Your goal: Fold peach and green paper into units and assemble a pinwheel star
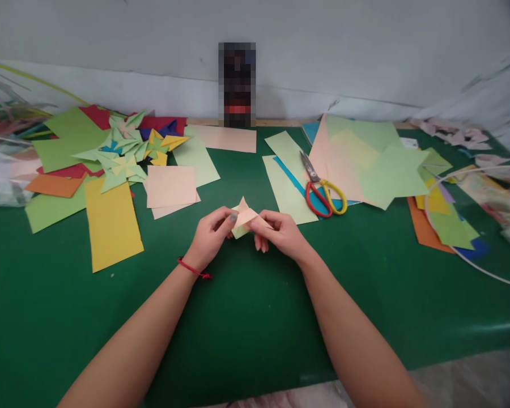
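A small folded paper piece (pixel 245 217), peach with pale green, is held above the green table between both hands. My left hand (pixel 215 229) pinches its left side, thumb on top. My right hand (pixel 281 231) grips its right side between thumb and fingers, and part of the paper is hidden there. One pointed corner of the piece sticks up between the hands. Square peach sheets (pixel 172 187) lie just beyond my left hand. Scissors (pixel 324 190) with one red and one yellow handle rest on pale green paper strips (pixel 289 195) past my right hand.
Folded paper stars (pixel 125 150) in several colours lie at the back left, near a yellow sheet (pixel 114 224). Large pale green and peach sheets (pixel 365 158) are at the back right. A blurred upright object (pixel 237 85) leans on the wall. A white hoop-like cord (pixel 433 226) curves at the right.
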The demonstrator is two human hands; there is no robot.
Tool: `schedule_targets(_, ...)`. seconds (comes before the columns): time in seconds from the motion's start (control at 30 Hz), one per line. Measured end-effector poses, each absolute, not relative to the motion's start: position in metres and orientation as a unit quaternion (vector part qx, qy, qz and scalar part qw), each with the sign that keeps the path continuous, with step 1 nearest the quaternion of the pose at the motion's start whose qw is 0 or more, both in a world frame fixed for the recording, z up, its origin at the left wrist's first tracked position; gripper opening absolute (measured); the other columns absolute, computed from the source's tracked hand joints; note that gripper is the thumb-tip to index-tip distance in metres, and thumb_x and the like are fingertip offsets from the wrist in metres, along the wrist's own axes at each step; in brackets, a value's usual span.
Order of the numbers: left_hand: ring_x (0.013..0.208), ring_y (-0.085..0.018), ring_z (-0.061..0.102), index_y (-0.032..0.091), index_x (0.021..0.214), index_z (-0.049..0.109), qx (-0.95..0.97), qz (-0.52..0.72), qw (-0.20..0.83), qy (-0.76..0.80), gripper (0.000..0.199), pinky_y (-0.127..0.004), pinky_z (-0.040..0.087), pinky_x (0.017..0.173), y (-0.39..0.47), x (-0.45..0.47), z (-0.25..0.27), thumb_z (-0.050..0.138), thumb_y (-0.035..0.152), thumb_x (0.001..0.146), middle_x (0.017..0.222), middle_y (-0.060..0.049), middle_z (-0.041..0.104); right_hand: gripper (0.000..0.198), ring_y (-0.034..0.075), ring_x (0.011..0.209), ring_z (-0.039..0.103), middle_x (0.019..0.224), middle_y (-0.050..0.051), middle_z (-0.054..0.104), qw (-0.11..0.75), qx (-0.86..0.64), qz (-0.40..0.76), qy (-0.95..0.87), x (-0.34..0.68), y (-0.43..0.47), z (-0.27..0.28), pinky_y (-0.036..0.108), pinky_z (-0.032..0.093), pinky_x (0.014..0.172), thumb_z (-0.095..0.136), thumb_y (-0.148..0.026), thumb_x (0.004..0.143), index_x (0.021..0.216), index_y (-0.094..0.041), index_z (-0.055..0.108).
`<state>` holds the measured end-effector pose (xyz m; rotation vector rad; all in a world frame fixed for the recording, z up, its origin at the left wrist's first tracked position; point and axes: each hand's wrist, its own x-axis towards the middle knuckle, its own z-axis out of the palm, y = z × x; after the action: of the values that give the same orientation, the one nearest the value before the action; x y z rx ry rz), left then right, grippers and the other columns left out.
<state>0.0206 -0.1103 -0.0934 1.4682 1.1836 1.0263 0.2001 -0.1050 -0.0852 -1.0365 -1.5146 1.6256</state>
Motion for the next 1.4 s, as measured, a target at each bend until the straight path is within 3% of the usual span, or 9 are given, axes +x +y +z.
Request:
schedule_targets(0.27,0.058,-0.009,0.041,0.017,0.074,0.060,0.609,0.403,0.459,0.506,0.020,-0.021,0.031,0.052,-0.110,0.022,-0.094,0.055,0.035,0.079,0.068,0.002,0.051,0.025,0.009,0.044,0.055,0.056,-0.001,0.062,0.292,-0.369,0.679,-0.564,0.204,-0.102,-0.085,0.018,0.042,0.041,0.049,-0.039,0.084,0.090,-0.015,0.054)
schedule_targets(0.4,0.057,-0.009,0.040,0.016,0.073,0.058,0.625,0.391,0.462,0.493,0.020,-0.021,0.031,0.052,-0.110,0.022,-0.095,0.055,0.034,0.079,0.069,0.001,0.049,0.030,0.010,0.043,0.057,0.055,0.001,0.064,0.297,-0.385,0.676,-0.553,0.204,-0.101,-0.087,0.017,0.038,0.037,0.044,-0.044,0.085,0.086,-0.015,0.054)
schedule_targets(0.7,0.059,-0.010,0.039,0.017,0.073,0.056,0.646,0.349,0.488,0.472,0.021,-0.022,0.031,0.055,-0.110,0.024,-0.090,0.049,0.035,0.082,0.067,0.003,0.046,0.027,0.007,0.039,0.050,0.046,-0.004,0.054,0.316,-0.414,0.609,-0.599,0.204,-0.104,-0.084,0.018,0.037,0.039,0.049,-0.041,0.084,0.079,-0.016,0.057)
schedule_targets(0.97,0.062,-0.010,0.040,0.016,0.068,0.052,0.650,0.334,0.505,0.460,0.020,-0.023,0.031,0.057,-0.108,0.020,-0.093,0.048,0.029,0.082,0.067,0.003,0.043,0.028,0.007,0.041,0.049,0.048,-0.005,0.052,0.297,-0.395,0.629,-0.600,0.199,-0.106,-0.087,0.019,0.039,0.043,0.040,-0.041,0.088,0.076,-0.018,0.049)
schedule_targets(1.4,0.061,-0.010,0.038,0.016,0.071,0.050,0.624,0.323,0.561,0.438,0.021,-0.022,0.029,0.055,-0.104,0.014,-0.096,0.051,0.035,0.081,0.066,0.003,0.042,0.024,0.007,0.038,0.045,0.044,-0.006,0.050,0.322,-0.390,0.645,-0.573,0.194,-0.109,-0.089,0.018,0.037,0.040,0.044,-0.037,0.087,0.075,-0.017,0.053)
